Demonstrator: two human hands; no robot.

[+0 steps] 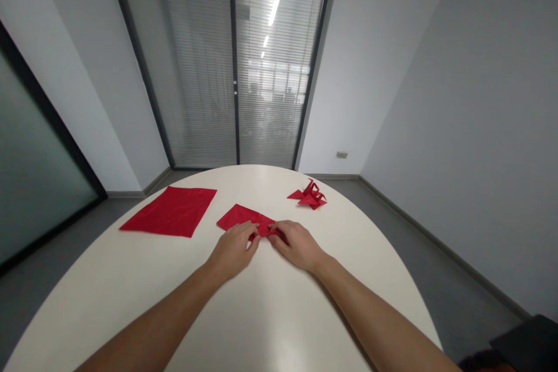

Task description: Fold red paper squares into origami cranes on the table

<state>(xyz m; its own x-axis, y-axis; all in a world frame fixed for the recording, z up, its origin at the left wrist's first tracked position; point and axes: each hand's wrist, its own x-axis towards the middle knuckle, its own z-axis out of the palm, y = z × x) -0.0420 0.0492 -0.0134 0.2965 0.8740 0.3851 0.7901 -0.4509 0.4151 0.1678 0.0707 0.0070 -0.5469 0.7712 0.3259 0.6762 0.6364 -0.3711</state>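
A partly folded red paper (pixel 239 217) lies on the white round table (pixel 261 314) in front of me. My left hand (pixel 233 249) and my right hand (pixel 295 244) meet at its near corner, fingers curled and pinching the folded edge between them. Most of the sheet shows beyond my fingers; the pinched part is partly covered by them.
A flat red square sheet (pixel 171 210) lies at the left of the table. A finished red folded paper figure (pixel 310 195) stands at the far right. Beyond the table's far edge are glass doors with blinds; a dark object (pixel 529 342) sits at the lower right.
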